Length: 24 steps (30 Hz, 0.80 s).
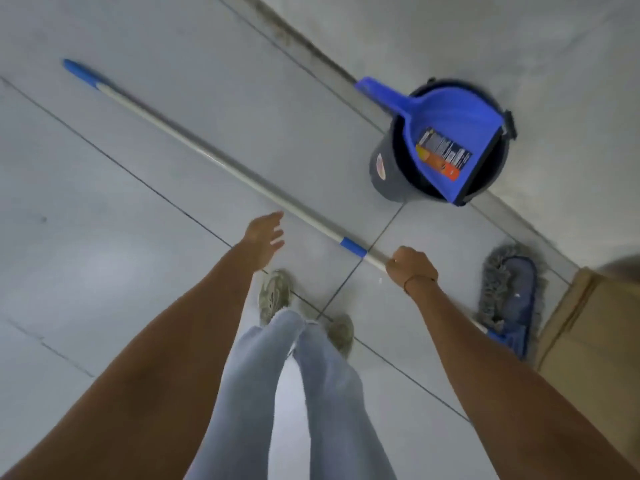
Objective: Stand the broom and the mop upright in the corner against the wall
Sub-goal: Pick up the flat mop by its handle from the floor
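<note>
The mop has a long white handle (207, 155) with a blue grip at its far left end and a blue band near my right hand. Its flat blue head with grey fringe (509, 299) lies on the floor at the right, close to the wall. My right hand (412, 268) is shut around the handle's lower part, just below the blue band. My left hand (265, 237) hovers open, fingers spread, just short of the handle and not touching it. No broom is in view.
A dark grey bucket (384, 174) stands by the wall's baseboard with a blue dustpan (446, 133) stuck in it. A cardboard box (588, 337) sits at the right edge beside the mop head. My feet (277, 292) stand on the grey tiled floor.
</note>
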{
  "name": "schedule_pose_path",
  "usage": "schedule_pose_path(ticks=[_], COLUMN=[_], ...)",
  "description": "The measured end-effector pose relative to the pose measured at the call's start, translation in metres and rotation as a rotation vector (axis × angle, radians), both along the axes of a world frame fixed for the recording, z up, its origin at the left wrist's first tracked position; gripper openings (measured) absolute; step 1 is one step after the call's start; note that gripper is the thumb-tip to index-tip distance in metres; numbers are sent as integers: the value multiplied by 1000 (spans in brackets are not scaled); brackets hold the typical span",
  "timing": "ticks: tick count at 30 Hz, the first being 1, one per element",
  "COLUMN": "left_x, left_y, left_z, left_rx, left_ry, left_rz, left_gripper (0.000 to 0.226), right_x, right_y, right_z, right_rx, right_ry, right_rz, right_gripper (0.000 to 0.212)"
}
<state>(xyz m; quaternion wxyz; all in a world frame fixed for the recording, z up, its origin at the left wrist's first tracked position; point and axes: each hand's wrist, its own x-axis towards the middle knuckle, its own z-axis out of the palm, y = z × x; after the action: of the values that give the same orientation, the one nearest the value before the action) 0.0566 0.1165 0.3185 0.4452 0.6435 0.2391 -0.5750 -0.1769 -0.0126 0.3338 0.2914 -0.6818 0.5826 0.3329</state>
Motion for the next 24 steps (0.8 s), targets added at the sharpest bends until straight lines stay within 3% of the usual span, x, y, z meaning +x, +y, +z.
schedule_pose_path(ticks=[1,4,6,10,13,19,24], left_x=[1,-1,-5,-10,-6,1,-8], left_y=[-7,-28,-39,-66,-71,-63,-59], left_z=[-36,-135,-197,-303,-341,-303,-190], left_rx=[28,178,223,199,164,61,3], left_ry=[3,-36,-117,-131,-195,-161,-236], left_rz=[5,-82,-116,18,74,95,184], left_gripper=[15,60,74,44,58,51,37], right_x=[2,0,-6,-20,-20,-21,-33], right_y=[-1,0,7,12,8,-5,-1], right_z=[-33,-127,-190,-304,-343,-323,-235], right_rx=[9,28,37,18,87,177,146], right_ry=[21,53,49,88,24,-72,-128], right_rz=[9,33,25,103,81,5,-86], right_gripper=[29,34,41,55,45,38,25])
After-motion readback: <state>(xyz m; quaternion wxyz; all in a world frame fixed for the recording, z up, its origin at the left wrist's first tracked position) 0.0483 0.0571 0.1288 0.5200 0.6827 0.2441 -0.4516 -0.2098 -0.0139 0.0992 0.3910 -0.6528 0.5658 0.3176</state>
